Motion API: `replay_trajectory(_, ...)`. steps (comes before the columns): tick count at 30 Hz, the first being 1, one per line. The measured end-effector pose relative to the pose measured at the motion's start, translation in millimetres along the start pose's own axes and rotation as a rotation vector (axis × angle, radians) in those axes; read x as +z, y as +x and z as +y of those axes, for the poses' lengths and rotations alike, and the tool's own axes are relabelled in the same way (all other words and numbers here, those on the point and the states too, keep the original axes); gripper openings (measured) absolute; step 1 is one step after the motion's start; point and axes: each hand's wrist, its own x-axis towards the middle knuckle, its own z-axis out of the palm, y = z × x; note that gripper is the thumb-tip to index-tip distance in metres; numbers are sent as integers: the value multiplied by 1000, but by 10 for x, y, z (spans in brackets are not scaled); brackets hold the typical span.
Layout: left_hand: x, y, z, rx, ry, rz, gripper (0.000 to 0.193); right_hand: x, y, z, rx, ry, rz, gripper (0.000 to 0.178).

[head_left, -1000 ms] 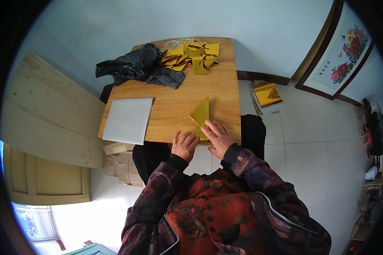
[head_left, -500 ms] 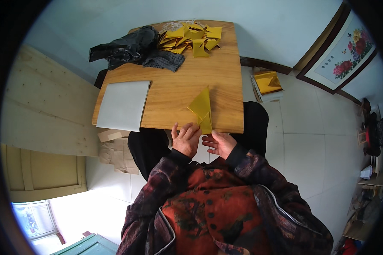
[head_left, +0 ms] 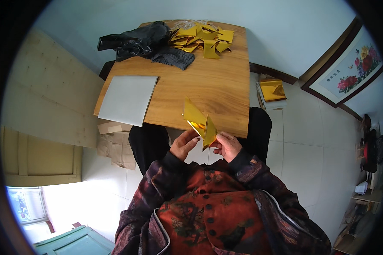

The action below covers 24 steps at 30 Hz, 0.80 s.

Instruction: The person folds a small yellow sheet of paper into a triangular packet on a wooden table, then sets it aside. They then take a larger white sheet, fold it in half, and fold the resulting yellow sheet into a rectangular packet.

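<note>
A red, dark-patterned, buttoned fabric top (head_left: 225, 204) is flanked by a mottled dark zipped jacket (head_left: 281, 185) with black knit-like cuffs (head_left: 242, 160); beyond the top, black trousers (head_left: 148, 143) are worn.

folded paper (head_left: 210, 131): shiny gold | paper pile (head_left: 210, 48): gold | table (head_left: 200, 80): orange-brown, streaked wood grain | sheet (head_left: 128, 100): pale grey | bag (head_left: 144, 40): black | cloth (head_left: 174, 57): dark grey | jacket (head_left: 281, 187): mottled dark purple and maroon | shirt (head_left: 217, 204): red with dark blotchy print | trousers (head_left: 149, 144): black | wall (head_left: 285, 38): pale blue | floor (head_left: 302, 170): off-white | picture (head_left: 349, 72): pink, red and yellow flowers on white
</note>
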Motion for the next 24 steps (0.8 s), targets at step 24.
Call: replay_trajectory(24, 341, 16, 275, -29, -685, 60, 43, 362, -39, -155, -202, -425, -158, 20)
